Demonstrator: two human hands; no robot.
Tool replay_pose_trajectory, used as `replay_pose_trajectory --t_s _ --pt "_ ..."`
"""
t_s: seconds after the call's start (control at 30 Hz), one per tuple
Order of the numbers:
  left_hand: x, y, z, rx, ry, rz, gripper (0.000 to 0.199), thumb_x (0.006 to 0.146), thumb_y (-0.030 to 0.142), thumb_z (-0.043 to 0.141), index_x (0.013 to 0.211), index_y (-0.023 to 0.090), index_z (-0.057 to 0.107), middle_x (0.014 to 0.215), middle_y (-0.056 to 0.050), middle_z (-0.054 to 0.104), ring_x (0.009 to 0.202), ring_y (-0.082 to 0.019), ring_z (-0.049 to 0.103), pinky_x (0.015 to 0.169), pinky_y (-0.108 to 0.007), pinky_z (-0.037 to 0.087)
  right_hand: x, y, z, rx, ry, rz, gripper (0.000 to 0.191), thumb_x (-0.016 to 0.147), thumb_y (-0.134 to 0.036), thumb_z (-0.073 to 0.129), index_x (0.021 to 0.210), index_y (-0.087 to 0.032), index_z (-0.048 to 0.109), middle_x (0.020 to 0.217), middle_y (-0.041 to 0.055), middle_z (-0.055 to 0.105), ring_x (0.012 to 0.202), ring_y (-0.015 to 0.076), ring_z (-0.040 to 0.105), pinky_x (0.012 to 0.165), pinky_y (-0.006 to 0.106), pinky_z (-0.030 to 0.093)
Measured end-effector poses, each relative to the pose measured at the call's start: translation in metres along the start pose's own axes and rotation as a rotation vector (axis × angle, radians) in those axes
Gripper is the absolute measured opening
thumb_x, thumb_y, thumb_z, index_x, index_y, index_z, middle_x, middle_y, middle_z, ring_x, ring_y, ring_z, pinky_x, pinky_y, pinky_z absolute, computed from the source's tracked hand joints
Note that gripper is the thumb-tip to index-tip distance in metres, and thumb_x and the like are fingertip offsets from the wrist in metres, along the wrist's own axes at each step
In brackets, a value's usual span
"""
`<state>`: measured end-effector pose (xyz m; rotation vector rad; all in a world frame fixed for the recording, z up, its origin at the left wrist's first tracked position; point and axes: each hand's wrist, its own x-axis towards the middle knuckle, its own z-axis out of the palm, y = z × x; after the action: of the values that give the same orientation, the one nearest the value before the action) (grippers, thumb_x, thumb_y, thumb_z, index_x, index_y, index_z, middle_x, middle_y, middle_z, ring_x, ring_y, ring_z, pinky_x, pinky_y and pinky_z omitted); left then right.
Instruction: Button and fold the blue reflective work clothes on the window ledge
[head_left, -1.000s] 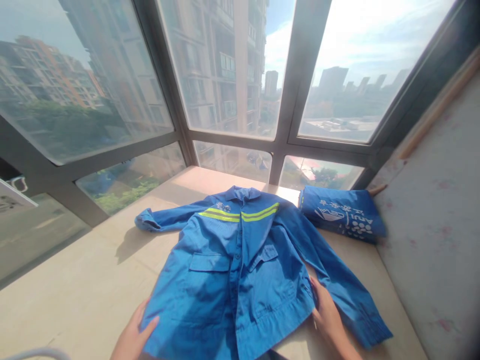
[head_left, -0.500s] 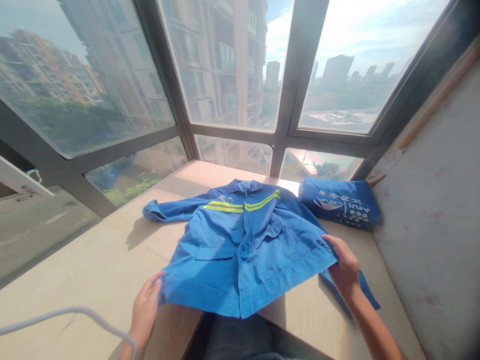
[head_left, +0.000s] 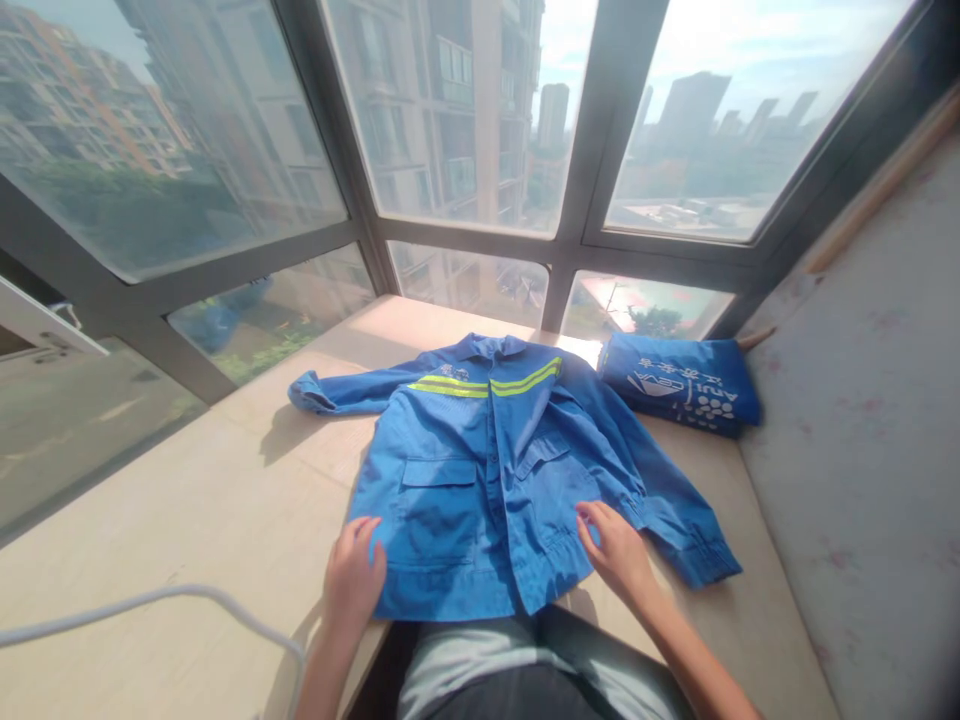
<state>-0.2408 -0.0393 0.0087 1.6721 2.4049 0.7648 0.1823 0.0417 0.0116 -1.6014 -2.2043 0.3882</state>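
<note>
A blue work jacket (head_left: 442, 510) with yellow-green reflective bands across the chest lies front up, its collar toward the windows. One sleeve stretches out to the left, the other slants down to the right. My left hand (head_left: 355, 570) is at the jacket's lower left side, thumb and fingers apart. Over the lower right part, my right hand (head_left: 616, 548) hovers or rests with its thumb and fingers parted; contact with the cloth cannot be told. Neither hand grips the hem, which lies near my lap.
A folded blue bundle with white print (head_left: 682, 385) sits at the back right, against the papered wall (head_left: 862, 470). A pale cable (head_left: 150, 597) curves across the light tabletop (head_left: 202, 510) at the left. Framed windows (head_left: 465, 235) enclose the far side.
Both hands have let go of the jacket's lower corners and moved inward. The raised hem has come down, the front lies flatter, and the right sleeve now shows in full.
</note>
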Motion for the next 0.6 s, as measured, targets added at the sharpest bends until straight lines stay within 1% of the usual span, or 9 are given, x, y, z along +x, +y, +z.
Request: replay_pose_trajectory --t_s 0.03,0.1,0.17,0.2,0.27,0.33,0.4,0.47,0.6 --pt "0.0 0.019 0.008 -0.079 -0.074 0.009 0.036 0.089 0.027 0.045 0.116 0.02 0.066 0.119 -0.011 0.069 0.107 -0.026 0.067 0.099 -0.043 0.052 0.004 -0.026 0.007 0.016 -0.053 0.013 0.031 0.096 -0.029 0.042 0.112 -0.021 0.066 0.105 0.0094 0.071 0.095 0.0209 0.067 0.083 0.03 0.052" --pt "-0.003 0.059 0.027 -0.236 -0.271 0.03 0.034 0.093 0.029 0.042 0.117 0.021 0.065 0.106 -0.008 0.073 0.097 -0.022 0.07 0.09 -0.036 0.055 0.013 -0.072 0.023 0.008 -0.13 0.032 0.031 0.094 -0.036 0.048 0.116 -0.022 0.065 0.106 0.0098 0.071 0.096 0.022 0.068 0.08 0.029 0.051" --pt "-0.01 0.095 0.048 -0.269 -0.416 0.13 0.029 0.093 0.026 0.044 0.11 0.02 0.067 0.102 -0.007 0.075 0.096 -0.022 0.07 0.09 -0.035 0.055 0.024 -0.101 0.036 0.027 -0.189 0.092 0.035 0.089 -0.038 0.056 0.118 -0.02 0.065 0.102 0.0119 0.072 0.096 0.0245 0.068 0.081 0.03 0.05" --pt "-0.015 0.109 0.056 -0.263 -0.454 0.193 0.027 0.092 0.023 0.046 0.106 0.02 0.068 0.101 -0.007 0.074 0.097 -0.022 0.07 0.091 -0.036 0.054 0.03 -0.107 0.04 0.08 -0.213 0.146 0.037 0.087 -0.038 0.059 0.118 -0.019 0.065 0.098 0.0127 0.072 0.094 0.0254 0.068 0.081 0.031 0.05" --pt "-0.023 0.128 0.07 -0.244 -0.467 0.307 0.025 0.089 0.018 0.047 0.101 0.02 0.069 0.102 -0.008 0.073 0.098 -0.022 0.068 0.092 -0.037 0.053 0.042 -0.106 0.044 0.253 -0.249 0.251 0.036 0.083 -0.034 0.061 0.114 -0.017 0.067 0.09 0.012 0.072 0.088 0.025 0.068 0.08 0.032 0.049" --pt "-0.03 0.134 0.077 -0.228 -0.419 0.39 0.026 0.087 0.014 0.048 0.102 0.019 0.068 0.106 -0.009 0.071 0.101 -0.023 0.066 0.094 -0.04 0.053 0.053 -0.093 0.042 0.419 -0.261 0.3 0.032 0.084 -0.031 0.058 0.11 -0.017 0.068 0.087 0.0092 0.072 0.083 0.0224 0.067 0.078 0.031 0.05" --pt "-0.034 0.133 0.081 -0.219 -0.357 0.45 0.029 0.086 0.013 0.05 0.11 0.018 0.067 0.114 -0.012 0.068 0.107 -0.025 0.064 0.097 -0.042 0.052 0.06 -0.077 0.034 0.507 -0.271 0.287 0.03 0.086 -0.028 0.051 0.106 -0.017 0.069 0.087 0.0068 0.072 0.079 0.0199 0.067 0.075 0.029 0.051" --pt "-0.035 0.13 0.084 -0.225 -0.309 0.487 0.034 0.087 0.015 0.052 0.118 0.017 0.064 0.121 -0.013 0.065 0.112 -0.026 0.062 0.099 -0.045 0.052 0.061 -0.063 0.024 0.553 -0.275 0.268 0.03 0.087 -0.026 0.047 0.104 -0.017 0.07 0.092 0.006 0.072 0.082 0.019 0.067 0.075 0.029 0.053" --pt "-0.037 0.13 0.084 -0.185 -0.228 0.482 0.04 0.088 0.018 0.052 0.128 0.017 0.061 0.129 -0.016 0.06 0.119 -0.028 0.058 0.104 -0.048 0.05 0.048 -0.051 0.01 0.621 -0.261 0.202 0.028 0.087 -0.025 0.049 0.104 -0.02 0.071 0.101 0.0039 0.071 0.096 0.0181 0.065 0.086 0.03 0.054"
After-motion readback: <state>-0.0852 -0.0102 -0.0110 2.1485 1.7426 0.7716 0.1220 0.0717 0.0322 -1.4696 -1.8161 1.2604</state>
